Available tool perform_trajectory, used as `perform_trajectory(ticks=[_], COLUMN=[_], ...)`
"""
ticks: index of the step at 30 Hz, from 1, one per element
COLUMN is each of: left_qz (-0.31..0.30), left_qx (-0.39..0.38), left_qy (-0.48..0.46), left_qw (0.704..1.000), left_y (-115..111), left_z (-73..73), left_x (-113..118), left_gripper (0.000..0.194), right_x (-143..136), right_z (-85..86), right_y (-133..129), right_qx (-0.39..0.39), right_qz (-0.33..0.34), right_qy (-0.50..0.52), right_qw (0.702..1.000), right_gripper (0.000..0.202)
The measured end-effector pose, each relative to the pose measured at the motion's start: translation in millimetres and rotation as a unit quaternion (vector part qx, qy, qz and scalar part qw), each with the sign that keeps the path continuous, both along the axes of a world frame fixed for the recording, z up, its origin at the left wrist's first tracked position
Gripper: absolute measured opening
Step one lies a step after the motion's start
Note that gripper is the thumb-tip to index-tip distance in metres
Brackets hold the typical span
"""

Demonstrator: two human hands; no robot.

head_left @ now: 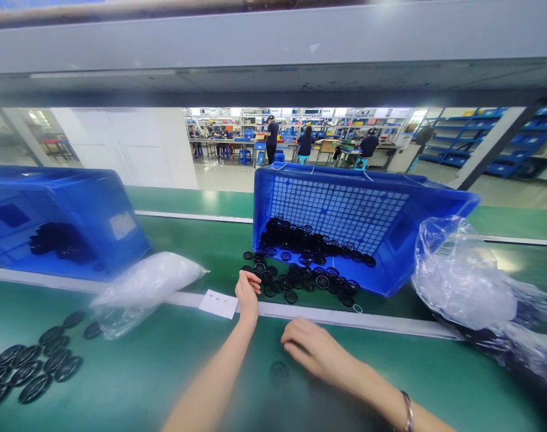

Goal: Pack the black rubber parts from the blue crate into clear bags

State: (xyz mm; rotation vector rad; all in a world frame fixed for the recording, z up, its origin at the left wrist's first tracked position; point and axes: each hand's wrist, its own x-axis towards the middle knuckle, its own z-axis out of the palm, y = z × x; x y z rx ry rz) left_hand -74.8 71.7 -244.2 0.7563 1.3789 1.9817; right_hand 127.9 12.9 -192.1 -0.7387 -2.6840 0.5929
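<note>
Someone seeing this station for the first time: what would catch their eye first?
Probably the big blue bin tipped on its side in the center, black spoked discs spilling out of its mouth beside the left hand. Next, the crinkled clear plastic bag at its right, and another cluster of dark discs at lower left.

We have two crates on the bench (156, 354): the left crate (93, 210) and, right of centre, the right crate (336, 204), both with discs inside. Loose discs (295, 279) lie before the right crate's opening. Left of these and nearer us, a card (218, 304) lies across the strip (367, 321). We find a filled bag (165, 273) before the left crate, with scattered discs (30, 366) to its left. Plastic bags (465, 294) sit beside the right crate's right end. Behind are people (272, 138) and shelving (484, 138).
</note>
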Motion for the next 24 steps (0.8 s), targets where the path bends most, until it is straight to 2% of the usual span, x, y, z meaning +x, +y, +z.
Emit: perform_trajectory(ticks=[4,6,9,11,14,17,20,22,24], left_qz=[-0.001,-0.002,-0.003,-0.003,-0.003,-0.001,0.0,-0.001,-0.002], left_qx=[-0.001,-0.002,-0.004,-0.006,-0.008,-0.011,-0.012,-0.012,-0.011], left_qy=[0.0,0.0,0.001,0.001,0.001,0.001,0.002,0.003,0.004], left_qw=[1.0,1.0,1.0,1.0,1.0,1.0,1.0,1.0,1.0], left_y=[0,0,0,0,1,2,2,1,1], left_z=[0.0,0.3,0.6,0.3,-1.1,-2.5,-3.1,-2.9,-2.6], left_x=[0,0,0,0,-1,-1,-1,0,0], left_gripper=[0.059,0.059,0.059,0.059,0.058,0.058,0.059,0.059,0.059], right_x=[2,0,-5,-8,-4,8,22,28,31], right_z=[-19.6,-27.9,-33.2,-30.7,-19.4,-5.3,4.4,6.5,4.3], right_y=[52,72,83,78,53,15,-16,-19,-5], right_qx=[0.084,0.1,0.109,0.118,0.116,0.046,-0.032,-0.047,-0.024], right_qz=[-0.159,-0.192,-0.193,-0.195,-0.164,-0.072,-0.003,0.009,-0.023], right_qy=[0.009,0.001,-0.006,-0.003,0.01,-0.004,-0.041,-0.047,-0.035], right_qw=[0.984,0.976,0.975,0.974,0.98,0.996,0.999,0.998,0.999], right_gripper=[0.01,0.015,0.014,0.012,0.013,0.013,0.014,0.01,0.008])
